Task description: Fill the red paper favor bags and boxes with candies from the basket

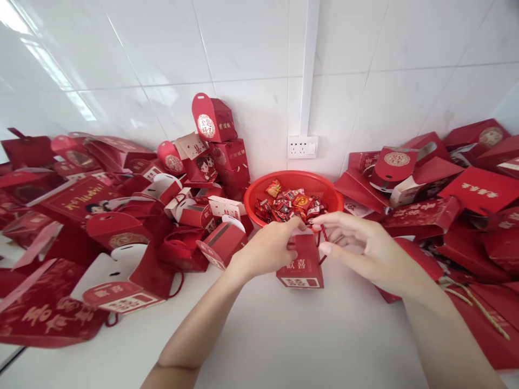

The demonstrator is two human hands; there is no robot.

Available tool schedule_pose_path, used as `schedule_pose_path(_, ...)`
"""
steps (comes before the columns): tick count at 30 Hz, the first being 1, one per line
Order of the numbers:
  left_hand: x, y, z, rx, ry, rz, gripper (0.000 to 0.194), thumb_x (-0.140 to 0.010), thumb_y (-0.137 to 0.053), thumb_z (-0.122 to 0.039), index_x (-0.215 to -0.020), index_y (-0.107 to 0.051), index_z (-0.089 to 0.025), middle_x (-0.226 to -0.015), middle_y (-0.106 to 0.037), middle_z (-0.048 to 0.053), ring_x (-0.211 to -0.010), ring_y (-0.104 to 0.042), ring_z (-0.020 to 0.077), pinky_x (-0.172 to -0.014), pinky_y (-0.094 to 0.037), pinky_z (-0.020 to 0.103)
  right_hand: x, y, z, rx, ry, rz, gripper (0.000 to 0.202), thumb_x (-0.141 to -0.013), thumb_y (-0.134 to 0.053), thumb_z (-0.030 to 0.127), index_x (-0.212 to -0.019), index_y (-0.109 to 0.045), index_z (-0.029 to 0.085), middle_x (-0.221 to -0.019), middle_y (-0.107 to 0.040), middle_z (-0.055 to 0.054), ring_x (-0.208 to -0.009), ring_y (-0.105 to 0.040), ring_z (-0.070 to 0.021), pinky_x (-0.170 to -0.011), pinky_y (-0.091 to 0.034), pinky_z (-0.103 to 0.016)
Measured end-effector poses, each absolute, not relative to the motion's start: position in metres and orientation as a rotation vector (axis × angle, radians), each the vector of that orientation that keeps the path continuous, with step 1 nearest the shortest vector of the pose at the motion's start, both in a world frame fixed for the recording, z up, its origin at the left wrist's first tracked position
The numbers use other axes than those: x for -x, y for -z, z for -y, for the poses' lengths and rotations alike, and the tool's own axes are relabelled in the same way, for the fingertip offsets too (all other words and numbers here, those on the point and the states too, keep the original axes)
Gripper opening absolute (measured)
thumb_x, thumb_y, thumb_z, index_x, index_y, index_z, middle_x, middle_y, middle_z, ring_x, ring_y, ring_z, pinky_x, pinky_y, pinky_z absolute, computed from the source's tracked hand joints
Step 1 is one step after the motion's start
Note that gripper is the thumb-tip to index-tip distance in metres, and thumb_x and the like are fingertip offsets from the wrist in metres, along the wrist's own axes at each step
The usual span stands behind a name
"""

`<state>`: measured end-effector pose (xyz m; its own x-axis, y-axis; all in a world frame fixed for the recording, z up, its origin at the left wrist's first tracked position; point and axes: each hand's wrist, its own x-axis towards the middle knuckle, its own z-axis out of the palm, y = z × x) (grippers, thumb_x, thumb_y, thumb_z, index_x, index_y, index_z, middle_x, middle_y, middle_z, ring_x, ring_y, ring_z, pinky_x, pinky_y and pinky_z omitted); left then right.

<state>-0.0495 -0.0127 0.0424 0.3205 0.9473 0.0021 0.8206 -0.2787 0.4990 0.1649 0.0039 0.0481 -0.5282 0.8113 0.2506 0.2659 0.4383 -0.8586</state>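
Note:
A small red gift box [305,262] with white characters stands upright on the white table, in front of a red basket [298,174] of wrapped candies [302,202]. My left hand [271,246] lies on the box's top left, its fingers bent and closed against the box. Just right of the box is my right hand [357,246], with thumb and fingers apart. A dark red cord [323,233] runs from the box's right side beside its fingertips; whether the fingertips touch the cord is hard to tell.
Many red gift boxes [121,281] are heaped on the left, some stacked against the tiled wall [251,43]. Another heap of red boxes [421,216] lies on the right. A wall socket [302,147] sits behind the basket.

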Motion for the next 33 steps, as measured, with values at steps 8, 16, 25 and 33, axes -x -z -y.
schedule_pose_path(8,0.036,-0.028,0.005,-2.184,-0.245,-1.749,0.061,-0.073,-0.063,-0.024,-0.130,-0.040,-0.017,-0.086,-0.068,0.007,-0.075,-0.065,0.0270,-0.056,-0.035,0.029,-0.166,-0.038,-0.014,1.000,-1.110,2.122,0.036,-0.090,-0.065,0.039,-0.124,-0.065,0.027,-0.114,-0.073,-0.005,-0.094,-0.072,-0.0220,-0.091,-0.059,-0.043)
schedule_pose_path(16,0.043,-0.026,0.000,-2.189,-0.248,-1.500,0.026,-0.077,-0.062,-0.033,-0.061,-0.049,-0.019,-0.056,-0.047,-0.002,-0.052,-0.043,0.0122,-0.052,-0.027,0.028,-0.165,-0.040,-0.011,1.036,-1.163,2.161,0.046,-0.091,-0.064,0.053,-0.131,-0.063,0.030,-0.129,-0.070,-0.007,-0.107,-0.071,-0.0263,-0.093,-0.058,-0.044)
schedule_pose_path(25,0.044,-0.039,-0.002,-1.916,-0.412,-1.324,0.024,-0.083,-0.061,-0.042,-0.087,-0.071,-0.020,-0.064,-0.057,-0.004,-0.053,-0.047,0.0104,-0.051,-0.035,0.023,-0.155,-0.039,-0.004,0.976,-1.002,2.316,0.048,-0.091,-0.061,0.058,-0.132,-0.063,0.032,-0.132,-0.067,-0.007,-0.116,-0.066,-0.0292,-0.091,-0.056,-0.041)
schedule_pose_path(33,0.033,-0.020,-0.007,-2.036,-0.550,-1.477,0.025,-0.085,-0.053,-0.027,-0.064,-0.061,-0.017,-0.057,-0.052,-0.002,-0.056,-0.046,0.0120,-0.053,-0.031,0.024,-0.161,-0.040,0.001,0.979,-0.730,2.435,0.040,-0.092,-0.062,0.050,-0.127,-0.067,0.031,-0.135,-0.066,-0.006,-0.125,-0.060,-0.0301,-0.101,-0.051,-0.045)
